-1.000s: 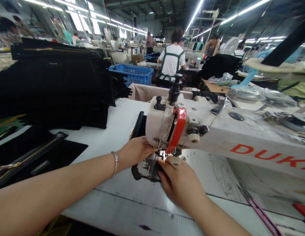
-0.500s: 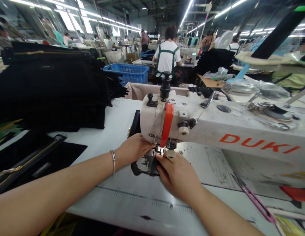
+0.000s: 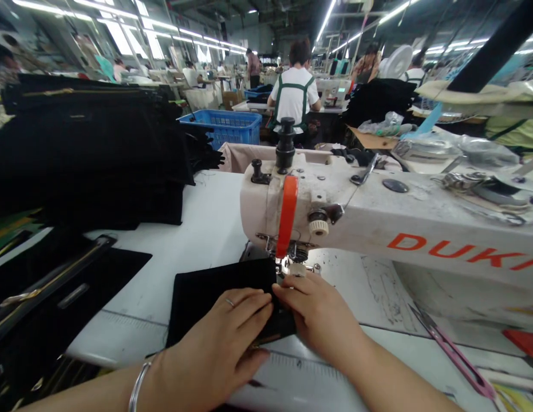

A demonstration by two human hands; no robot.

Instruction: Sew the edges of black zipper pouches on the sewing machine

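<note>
A black fabric piece (image 3: 197,292) lies in front of the sewing machine's needle area (image 3: 283,264), its far right corner close to the presser foot. My left hand (image 3: 225,332), wearing a ring and a bracelet, grips this piece, fingers on top and thumb at its near edge, where a bit of gold metal shows. Close to the needle, my right hand (image 3: 318,309) pinches the right edge of the same piece between thumb and fingers. The white machine head (image 3: 356,200) with its orange lever cover (image 3: 287,214) stands just beyond both hands.
A tall stack of black pieces (image 3: 90,149) rises at left, with zippered black pieces (image 3: 72,286) nearer me. Pink thread snips (image 3: 455,355) lie at right. Behind stand a blue basket (image 3: 227,126) and a seated person (image 3: 294,94) at another machine.
My left hand has come back toward me from beside the machine head. The black fabric piece now lies flat under it in front of the needle. My right hand stays near the needle.
</note>
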